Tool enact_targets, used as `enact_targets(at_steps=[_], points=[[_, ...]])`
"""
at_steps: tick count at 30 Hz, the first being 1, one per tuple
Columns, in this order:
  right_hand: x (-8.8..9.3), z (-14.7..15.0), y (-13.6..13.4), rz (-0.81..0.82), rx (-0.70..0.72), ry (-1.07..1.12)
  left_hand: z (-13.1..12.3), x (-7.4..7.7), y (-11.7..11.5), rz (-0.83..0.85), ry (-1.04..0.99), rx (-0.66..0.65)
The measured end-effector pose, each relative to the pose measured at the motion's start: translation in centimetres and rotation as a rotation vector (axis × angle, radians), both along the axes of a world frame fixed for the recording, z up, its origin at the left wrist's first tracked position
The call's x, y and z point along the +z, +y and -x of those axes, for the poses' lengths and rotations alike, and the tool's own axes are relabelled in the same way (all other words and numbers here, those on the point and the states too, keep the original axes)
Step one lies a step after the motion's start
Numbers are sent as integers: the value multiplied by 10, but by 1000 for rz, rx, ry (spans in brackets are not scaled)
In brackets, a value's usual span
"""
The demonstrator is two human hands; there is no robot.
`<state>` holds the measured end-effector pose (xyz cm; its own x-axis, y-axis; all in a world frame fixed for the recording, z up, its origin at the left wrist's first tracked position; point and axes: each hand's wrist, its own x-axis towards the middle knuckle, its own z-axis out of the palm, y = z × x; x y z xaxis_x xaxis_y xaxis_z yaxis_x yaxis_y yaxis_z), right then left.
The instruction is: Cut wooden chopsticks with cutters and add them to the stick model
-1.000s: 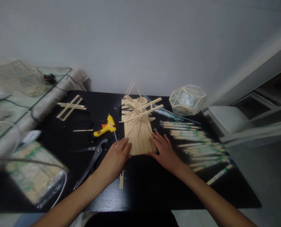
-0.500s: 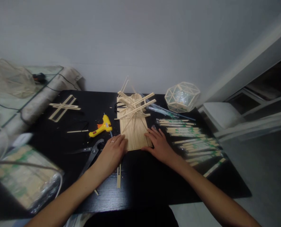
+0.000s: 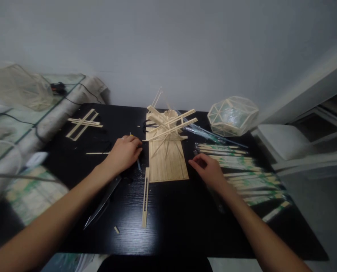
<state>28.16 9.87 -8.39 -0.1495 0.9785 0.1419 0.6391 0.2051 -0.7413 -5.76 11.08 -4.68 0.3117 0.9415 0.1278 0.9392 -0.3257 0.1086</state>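
My left hand (image 3: 125, 153) is curled over the yellow hot glue gun, which it almost wholly covers; a translucent glue stick (image 3: 139, 163) shows beside the fingertips. To the right of the stick model, my right hand (image 3: 209, 170) is half closed, thumb and fingers drawn together; what they hold, if anything, cannot be made out. Between the hands stands the windmill-like model (image 3: 168, 160), with a flat base of wooden sticks and crossed blades above it. Neither hand touches it. A narrow stick frame (image 3: 145, 198) lies at its near left corner.
Pliers (image 3: 103, 206) lie partly under my left forearm. A crossed stick frame (image 3: 83, 124) is at the back left. Wrapped stick bundles (image 3: 242, 177) spread along the right, below a faceted stick frame (image 3: 233, 116). Cables cross the glass-topped surface (image 3: 69, 80) at left.
Both hands have left the model's base. My left hand moved left and away from me onto the glue gun; my right hand drew back to the right, its fingers curling. The view shifted slightly.
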Motion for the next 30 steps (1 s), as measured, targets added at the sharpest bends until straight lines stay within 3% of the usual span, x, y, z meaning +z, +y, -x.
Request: enact_targets(at_steps=[10, 18, 25, 30], points=[[-5, -3, -6, 17, -20, 49, -13, -3, 36, 37, 184, -6], [-5, -2, -7, 24, -15, 35, -3, -5, 48, -2, 239, -22], [-10, -2, -5, 40, -29, 19, 35, 28, 28, -9, 282, 77], [-8, -4, -3, 13, -67, 76, 72, 38, -2, -19, 150, 265]])
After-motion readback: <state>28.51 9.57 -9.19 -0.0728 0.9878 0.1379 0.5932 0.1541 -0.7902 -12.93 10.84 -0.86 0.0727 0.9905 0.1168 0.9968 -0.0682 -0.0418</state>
